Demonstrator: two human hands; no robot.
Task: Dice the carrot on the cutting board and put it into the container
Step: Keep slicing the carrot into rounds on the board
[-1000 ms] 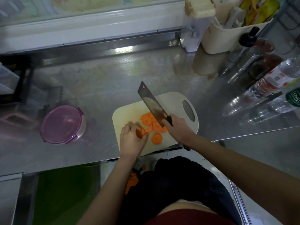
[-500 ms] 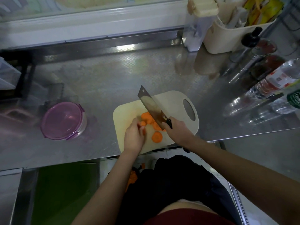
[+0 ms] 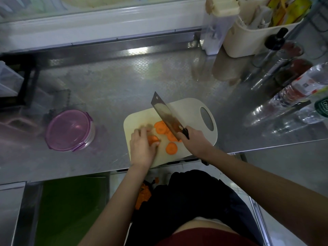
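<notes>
The lidded container (image 3: 69, 130) stands on the desk (image 3: 115, 86), left of the board (image 3: 188, 107). On the board, the left hand (image 3: 142, 150) holds 1 carrot piece (image 3: 153, 139), with slices (image 3: 171, 148) just beside it. The right hand (image 3: 194, 141) grips the knife (image 3: 166, 116) above the slices.

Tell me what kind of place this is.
Most likely a kitchen: a stainless steel counter, a cutting board with sliced carrot and a cleaver, and bottles beside a cream utensil caddy at the back right.
</notes>
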